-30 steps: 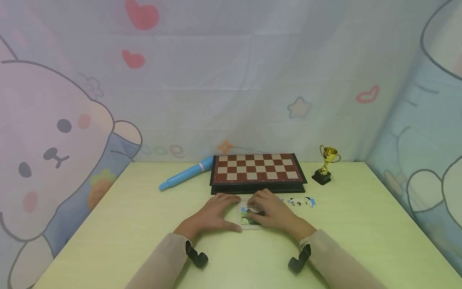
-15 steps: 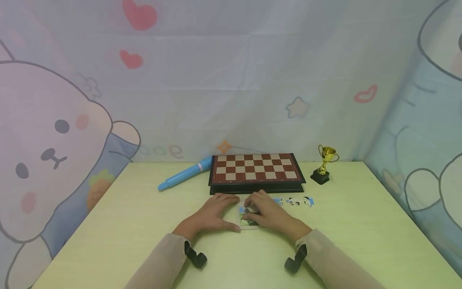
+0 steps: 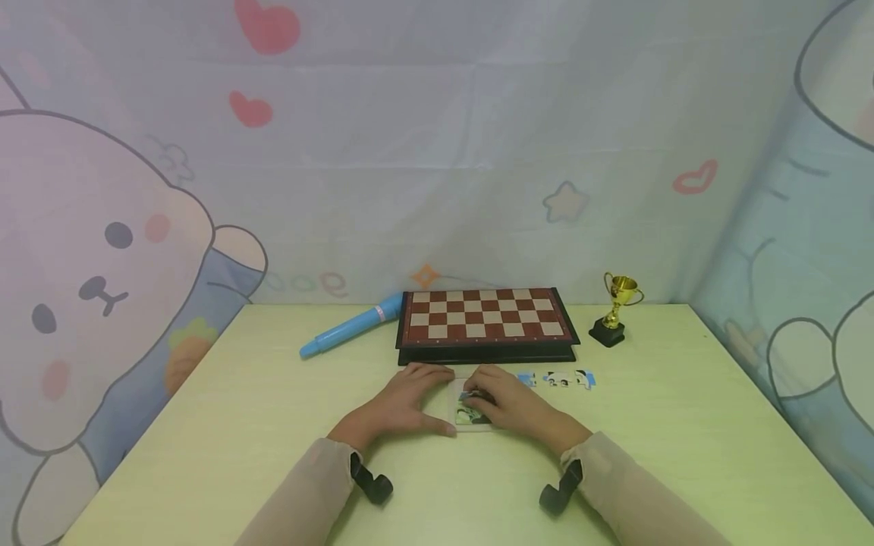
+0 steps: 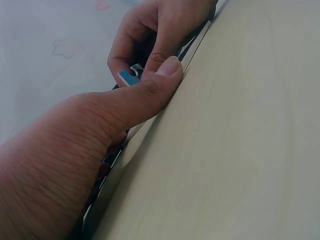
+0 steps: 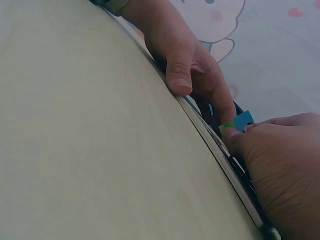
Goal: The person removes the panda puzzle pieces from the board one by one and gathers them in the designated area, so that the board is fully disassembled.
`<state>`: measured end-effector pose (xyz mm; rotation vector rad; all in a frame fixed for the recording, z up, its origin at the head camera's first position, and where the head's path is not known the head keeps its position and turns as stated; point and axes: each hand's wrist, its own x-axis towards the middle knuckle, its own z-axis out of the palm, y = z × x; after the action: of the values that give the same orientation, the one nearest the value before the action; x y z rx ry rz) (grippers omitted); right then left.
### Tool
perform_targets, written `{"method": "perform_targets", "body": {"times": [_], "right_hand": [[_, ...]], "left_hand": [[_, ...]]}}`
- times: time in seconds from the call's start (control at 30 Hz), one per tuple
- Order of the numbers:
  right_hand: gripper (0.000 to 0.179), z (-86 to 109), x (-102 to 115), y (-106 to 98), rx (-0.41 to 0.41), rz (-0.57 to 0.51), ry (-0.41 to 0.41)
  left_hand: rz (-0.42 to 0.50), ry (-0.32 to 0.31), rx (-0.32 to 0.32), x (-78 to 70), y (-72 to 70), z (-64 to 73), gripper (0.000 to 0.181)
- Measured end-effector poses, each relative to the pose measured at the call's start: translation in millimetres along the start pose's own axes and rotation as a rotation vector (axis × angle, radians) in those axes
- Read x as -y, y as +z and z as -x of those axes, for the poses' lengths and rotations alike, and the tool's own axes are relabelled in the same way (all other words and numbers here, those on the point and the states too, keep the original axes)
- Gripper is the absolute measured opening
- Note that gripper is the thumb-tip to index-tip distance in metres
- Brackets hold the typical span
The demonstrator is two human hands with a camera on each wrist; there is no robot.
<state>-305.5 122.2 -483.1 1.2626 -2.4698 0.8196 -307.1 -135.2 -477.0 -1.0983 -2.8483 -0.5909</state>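
Chessboard point(image 3: 488, 317) lies just beyond puzzle point(image 3: 468, 416), trophy point(image 3: 615, 311) farther right.

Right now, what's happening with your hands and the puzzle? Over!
Left hand at tray. Right hand pinching piece. Loose pieces lie right of tray. Right hand hides part of tray.

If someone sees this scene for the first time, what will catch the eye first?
Probably the cartoon animal on the backdrop at left, then the chessboard at the back of the table and the gold trophy to its right. In front of the chessboard, the right hand pinches a puzzle piece over the puzzle tray, with the left hand at its left side.
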Motion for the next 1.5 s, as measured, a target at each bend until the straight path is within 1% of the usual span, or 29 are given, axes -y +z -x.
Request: {"method": "perform_targets", "body": {"times": [0.2,0.5,0.6,0.8,0.9,0.97,1.07,1.13,1.23,1.33,1.5], "right_hand": [[0.009,1.6,-2,0,0.001,-0.027,-0.007],[0.017,2.0,2,-1,0.006,-0.082,0.011],[0.016,1.5,1,-2,0.001,-0.079,0.011],[0.010,5.2,-6,-5,-0.038,-0.056,-0.008],[0.009,11.3,-9,-11,-0.049,-0.053,0.026],[0.010,16.5,-11,-17,-0.055,-0.056,0.068],[0.012,26.0,-15,-27,-0.053,-0.062,0.157],[0.013,33.4,-19,-34,-0.062,-0.056,0.192],[0.013,45.0,-28,-43,-0.090,-0.034,0.191],[0.014,57.1,-39,-50,-0.126,-0.019,0.143],[0.015,71.6,-48,-58,-0.143,-0.046,0.133]], "left_hand": [[0.009,0.010,-0.004,-0.3,-1.2,0.0,0.096],[0.013,-0.008,0.007,-1.0,-2.0,0.4,0.098],[0.015,-0.010,0.005,0.0,-2.4,0.5,0.098],[0.013,-0.009,-0.002,1.4,-0.6,0.9,0.098],[0.011,-0.009,0.001,0.9,0.0,0.5,0.098],[0.007,-0.009,0.001,0.5,-0.4,0.1,0.099],[0.001,-0.011,0.005,0.1,-0.6,-0.3,0.099],[-0.001,-0.009,0.007,0.1,-0.7,-0.6,0.099],[0.002,-0.005,0.007,-0.4,-0.8,-0.6,0.099],[0.000,-0.005,0.005,-0.9,-1.0,-0.7,0.099],[-0.010,-0.011,0.012,-0.9,-1.2,0.0,0.098]]}}
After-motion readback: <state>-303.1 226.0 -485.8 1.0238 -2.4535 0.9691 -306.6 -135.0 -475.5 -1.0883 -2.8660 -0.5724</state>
